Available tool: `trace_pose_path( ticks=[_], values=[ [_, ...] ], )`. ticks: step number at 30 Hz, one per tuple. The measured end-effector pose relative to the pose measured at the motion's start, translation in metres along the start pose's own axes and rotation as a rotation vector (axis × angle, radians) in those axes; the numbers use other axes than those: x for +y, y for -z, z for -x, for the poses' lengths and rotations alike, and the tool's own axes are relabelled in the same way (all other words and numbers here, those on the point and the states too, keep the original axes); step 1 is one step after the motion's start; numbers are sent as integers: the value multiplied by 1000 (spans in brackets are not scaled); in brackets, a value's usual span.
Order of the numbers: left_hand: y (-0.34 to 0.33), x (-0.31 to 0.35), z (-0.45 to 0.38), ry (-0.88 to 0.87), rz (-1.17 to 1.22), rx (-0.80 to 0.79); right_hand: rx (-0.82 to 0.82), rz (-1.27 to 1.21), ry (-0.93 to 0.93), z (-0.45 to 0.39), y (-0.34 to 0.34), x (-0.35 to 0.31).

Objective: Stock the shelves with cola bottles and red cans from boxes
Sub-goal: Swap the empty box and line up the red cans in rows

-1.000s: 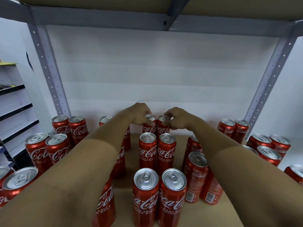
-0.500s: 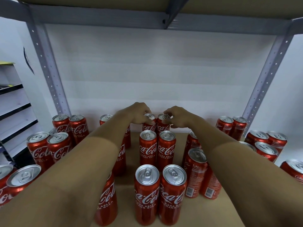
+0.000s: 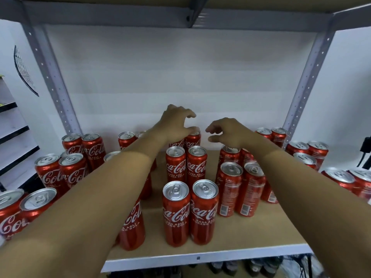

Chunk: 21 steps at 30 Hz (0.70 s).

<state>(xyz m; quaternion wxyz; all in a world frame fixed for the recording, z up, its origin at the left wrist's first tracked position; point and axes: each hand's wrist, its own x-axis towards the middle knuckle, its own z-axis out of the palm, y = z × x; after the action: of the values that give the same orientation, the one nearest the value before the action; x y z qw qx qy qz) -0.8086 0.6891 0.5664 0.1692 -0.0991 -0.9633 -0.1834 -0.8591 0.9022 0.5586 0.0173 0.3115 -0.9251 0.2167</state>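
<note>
I saw my left hand (image 3: pixel 174 122) and right hand (image 3: pixel 228 132) released, fingers loosely curved, grasping nothing, above the far cans (image 3: pixel 192 138). Red cans stood upright in pairs across the shelf (image 3: pixel 251 233).

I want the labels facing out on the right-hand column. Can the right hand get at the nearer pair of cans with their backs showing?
Probably yes. The right hand hovers open above the column, holding nothing, and the back-facing pair stands below the forearm with open tops and bare shelf in front.
</note>
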Motion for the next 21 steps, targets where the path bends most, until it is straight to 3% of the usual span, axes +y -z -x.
trace_pose_path(
  ticks=[4,8,11,18,21],
  values=[
    [1,45,18,-89,211,-94,-4,-9,12,36,15,10],
    [-5,82,32,-106,126,-265,-75,-2,-15,72,28,17],
    [-10,101,40,-71,72,-362,-28,-16,-43,94,38,20],
    [-18,120,50,5,-40,-440,-216,137,-71,126,44,24],
    [-21,123,48,22,-49,-425,-193,142,-60,129,39,28]
  ],
)
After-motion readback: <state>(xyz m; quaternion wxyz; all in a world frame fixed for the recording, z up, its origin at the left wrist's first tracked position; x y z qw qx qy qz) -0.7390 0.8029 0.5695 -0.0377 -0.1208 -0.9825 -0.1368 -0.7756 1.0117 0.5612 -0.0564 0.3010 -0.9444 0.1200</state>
